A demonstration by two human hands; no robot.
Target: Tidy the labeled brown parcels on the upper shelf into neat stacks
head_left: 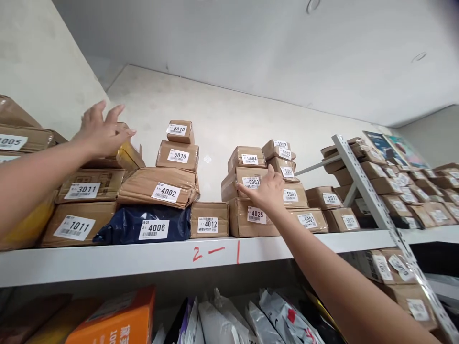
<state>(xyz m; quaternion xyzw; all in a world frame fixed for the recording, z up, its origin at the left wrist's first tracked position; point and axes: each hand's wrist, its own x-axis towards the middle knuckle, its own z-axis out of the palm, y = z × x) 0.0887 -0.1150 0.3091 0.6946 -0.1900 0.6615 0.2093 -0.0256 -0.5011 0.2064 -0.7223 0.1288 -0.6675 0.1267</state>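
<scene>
My left hand (102, 131) is raised with its fingers spread, in front of a cardboard box with yellow tape (131, 157) on top of the left stack. Under it sit a box labelled 3011 (111, 180) and a box labelled 1011 (53, 234). My right hand (266, 192) reaches up to the middle stack, fingers apart, by the box labelled 5003 (231, 184) and above the box labelled 4025 (239, 217). Whether its fingertips touch a box I cannot tell. A box labelled 5004 (236, 156) tops that stack. Neither hand holds anything.
The white shelf (150, 260) is marked 2-1 in red. Between my hands stand boxes 5010 (184, 138) and 3010 (165, 157) above a dark blue parcel (122, 224). A perforated metal post (369, 191) rises at right. Below are an orange box (139, 320) and plastic-bagged parcels (215, 320).
</scene>
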